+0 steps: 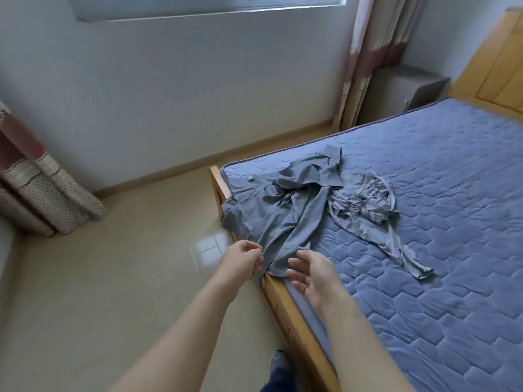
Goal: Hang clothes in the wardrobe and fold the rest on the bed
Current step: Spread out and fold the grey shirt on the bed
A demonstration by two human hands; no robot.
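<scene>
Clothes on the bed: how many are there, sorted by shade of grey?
Darker grey garment: 1
Lighter, silvery grey garment: 1
Total: 2 that can be told apart.

A: How much of the bed (424, 250) showed?
B: It ran off the right and bottom edges. The headboard (492, 60) was cut at the top right corner.
A: And the clothes (297, 210) on it?
B: They were crumpled, and folds hid how many pieces there were. A speck (250, 178) on the bed beside them was too small to name.
A: Did the left hand (246, 258) grip them?
B: Its fingertips met the clothes at the bed's edge, but I couldn't tell if it pinched.
</scene>
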